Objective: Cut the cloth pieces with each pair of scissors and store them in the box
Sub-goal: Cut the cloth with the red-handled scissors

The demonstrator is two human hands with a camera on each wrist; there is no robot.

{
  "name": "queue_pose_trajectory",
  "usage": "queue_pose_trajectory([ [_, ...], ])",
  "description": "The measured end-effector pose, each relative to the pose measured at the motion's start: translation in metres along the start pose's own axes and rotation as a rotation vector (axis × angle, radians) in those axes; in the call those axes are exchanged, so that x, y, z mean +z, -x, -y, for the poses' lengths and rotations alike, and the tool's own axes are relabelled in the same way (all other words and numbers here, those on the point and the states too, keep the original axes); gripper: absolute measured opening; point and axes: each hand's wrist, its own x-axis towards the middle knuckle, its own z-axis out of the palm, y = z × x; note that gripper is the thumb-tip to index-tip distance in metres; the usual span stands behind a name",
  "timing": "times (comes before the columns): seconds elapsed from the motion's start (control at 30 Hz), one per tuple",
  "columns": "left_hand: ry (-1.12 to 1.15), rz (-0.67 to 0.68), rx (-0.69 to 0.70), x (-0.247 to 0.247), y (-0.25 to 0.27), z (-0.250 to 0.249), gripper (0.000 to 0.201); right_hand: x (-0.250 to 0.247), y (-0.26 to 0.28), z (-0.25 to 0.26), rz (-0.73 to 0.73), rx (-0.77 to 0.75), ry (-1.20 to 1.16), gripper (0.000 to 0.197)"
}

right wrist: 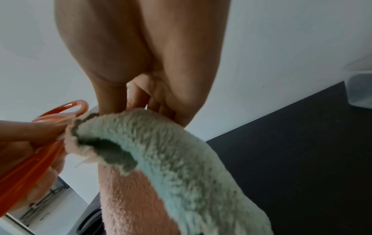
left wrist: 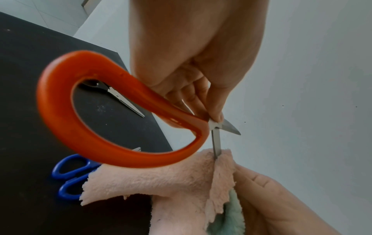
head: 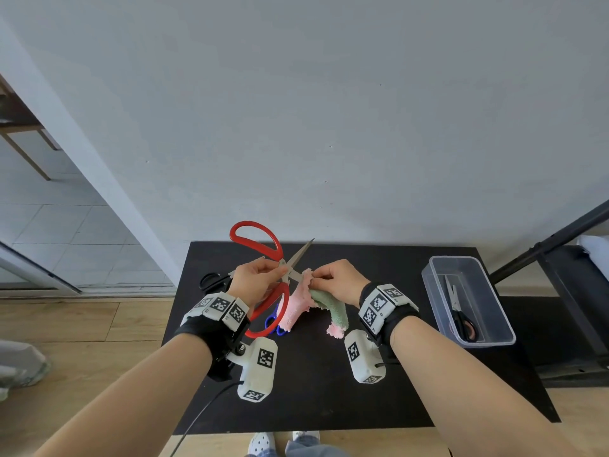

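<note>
My left hand pinches the big red-handled scissors close to the pivot, held above the black table. Their blades stand apart. One blade points up at the wall, and the other touches the top edge of a fluffy pink and green cloth. In the left wrist view the lower blade tip meets the pink cloth beside the red handle loop. My right hand pinches the cloth's top edge just right of the blades. The rest of the cloth droops to the table.
A clear plastic box at the table's right holds a pair of black-handled scissors. Blue-handled scissors lie under the cloth and red handle. Black scissors lie at the left rear. A black frame stands to the right.
</note>
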Motion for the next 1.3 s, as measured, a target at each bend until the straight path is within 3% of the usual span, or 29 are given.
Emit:
queue_pose_trajectory([
  [0.5, 0.042, -0.035, 0.0, -0.004, -0.002, 0.012, 0.009, -0.019, 0.01, -0.026, 0.027, 0.057, 0.047, 0.015],
  [0.63, -0.001, -0.01, -0.015, -0.017, -0.006, 0.01, 0.011, -0.025, 0.012, -0.026, -0.066, 0.028, -0.073, 0.017],
  [0.73, -0.053, 0.026, -0.01, -0.012, -0.005, 0.007, 0.02, -0.02, 0.005, -0.01, -0.13, -0.033, -0.156, 0.02],
  [1.0, -0.034, 0.048, 0.035, 0.0, -0.007, -0.007, 0.02, 0.008, -0.005, 0.009, -0.046, -0.059, -0.266, 0.019],
  [1.3, -0.051, 0.076, 0.083, 0.002, -0.007, -0.008, 0.019, 0.016, -0.006, 0.01, -0.103, -0.072, -0.207, 0.015],
])
